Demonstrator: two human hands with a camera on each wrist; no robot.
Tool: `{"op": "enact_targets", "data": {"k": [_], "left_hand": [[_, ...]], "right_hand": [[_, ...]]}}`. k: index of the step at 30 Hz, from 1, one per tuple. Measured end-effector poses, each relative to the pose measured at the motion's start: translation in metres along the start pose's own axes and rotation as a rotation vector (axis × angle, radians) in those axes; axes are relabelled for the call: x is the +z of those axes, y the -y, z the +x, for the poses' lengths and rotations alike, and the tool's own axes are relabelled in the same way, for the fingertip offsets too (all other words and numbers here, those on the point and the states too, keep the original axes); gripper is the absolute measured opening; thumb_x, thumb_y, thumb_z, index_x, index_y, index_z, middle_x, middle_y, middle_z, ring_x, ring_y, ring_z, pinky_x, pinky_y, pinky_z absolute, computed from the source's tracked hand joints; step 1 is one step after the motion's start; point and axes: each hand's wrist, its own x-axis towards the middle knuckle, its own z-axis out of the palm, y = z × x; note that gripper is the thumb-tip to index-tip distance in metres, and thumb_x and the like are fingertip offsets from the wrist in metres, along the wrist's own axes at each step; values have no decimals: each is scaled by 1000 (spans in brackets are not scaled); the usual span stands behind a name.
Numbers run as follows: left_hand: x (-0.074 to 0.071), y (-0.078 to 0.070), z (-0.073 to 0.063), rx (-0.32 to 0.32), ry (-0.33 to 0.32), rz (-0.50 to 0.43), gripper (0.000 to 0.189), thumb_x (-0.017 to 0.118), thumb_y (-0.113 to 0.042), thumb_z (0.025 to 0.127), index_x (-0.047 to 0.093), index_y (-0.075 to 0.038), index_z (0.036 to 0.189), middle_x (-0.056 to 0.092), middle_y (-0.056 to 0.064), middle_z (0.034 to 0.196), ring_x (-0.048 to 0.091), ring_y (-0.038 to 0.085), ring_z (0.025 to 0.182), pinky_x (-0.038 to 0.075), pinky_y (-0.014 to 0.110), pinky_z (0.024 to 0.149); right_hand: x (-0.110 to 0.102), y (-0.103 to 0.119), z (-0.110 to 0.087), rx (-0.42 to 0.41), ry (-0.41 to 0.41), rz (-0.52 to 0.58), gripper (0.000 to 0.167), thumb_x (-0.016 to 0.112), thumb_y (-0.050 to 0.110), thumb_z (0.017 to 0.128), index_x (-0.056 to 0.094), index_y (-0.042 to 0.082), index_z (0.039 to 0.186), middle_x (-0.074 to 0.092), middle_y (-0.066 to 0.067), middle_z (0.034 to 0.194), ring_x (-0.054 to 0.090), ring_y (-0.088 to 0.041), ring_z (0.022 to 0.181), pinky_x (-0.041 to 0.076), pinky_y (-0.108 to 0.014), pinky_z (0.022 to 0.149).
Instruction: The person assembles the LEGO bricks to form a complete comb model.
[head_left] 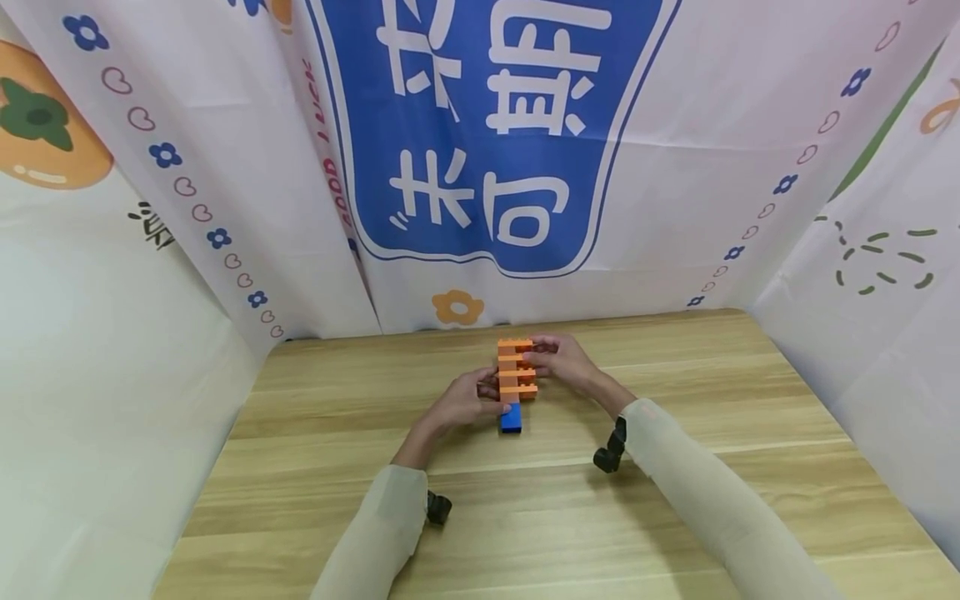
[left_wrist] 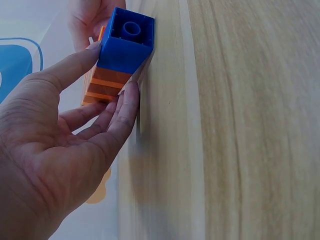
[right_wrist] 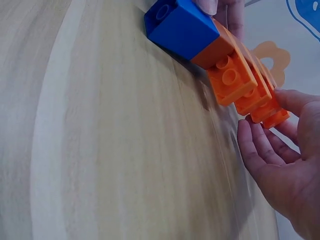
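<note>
A row of joined toy building bricks lies lengthwise between both hands. At its near end is a blue brick (head_left: 511,420), whose hollow underside with a round tube shows in the left wrist view. Beyond it run several orange bricks (head_left: 508,365), some jutting to the right like comb teeth, with studs visible in the right wrist view. My left hand (head_left: 461,402) grips the row from the left, thumb on the blue brick and fingers against the side. Around the far orange bricks (right_wrist: 268,107), my right hand (head_left: 566,362) holds with thumb and fingers.
The wooden tabletop (head_left: 525,525) extends around the hands. Behind it hangs a white printed cloth (head_left: 645,292) with a blue panel, and more cloth encloses both sides. A black wrist device (head_left: 438,507) sits at the left cuff, another black device (head_left: 611,450) at the right.
</note>
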Motion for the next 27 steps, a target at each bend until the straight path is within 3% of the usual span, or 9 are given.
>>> {"op": "enact_targets", "data": {"k": [12, 23, 27], "left_hand": [[2, 2, 1, -44, 3, -18, 63, 83, -13, 94, 56, -8, 150, 69, 9, 125, 65, 23, 110, 57, 39, 97], [4, 1, 0, -46, 4, 8, 62, 82, -14, 95, 56, -7, 151, 68, 12, 133, 66, 27, 118, 54, 44, 107], [4, 1, -1, -43, -8, 13, 66, 82, -14, 95, 53, -4, 153, 67, 13, 135, 65, 28, 120, 54, 46, 107]], "right_hand": [[2, -2, -2, 15, -51, -101, 46, 76, 11, 100, 62, -3, 142, 71, -21, 129, 74, -20, 101, 63, -34, 87], [0, -4, -5, -31, -79, -364, 47, 79, 20, 98, 67, 0, 139, 75, -14, 122, 72, -22, 102, 62, -31, 86], [0, -3, -7, -34, -58, -368, 48, 78, 19, 99, 65, -1, 141, 74, -15, 123, 72, -22, 102, 63, -31, 84]]}}
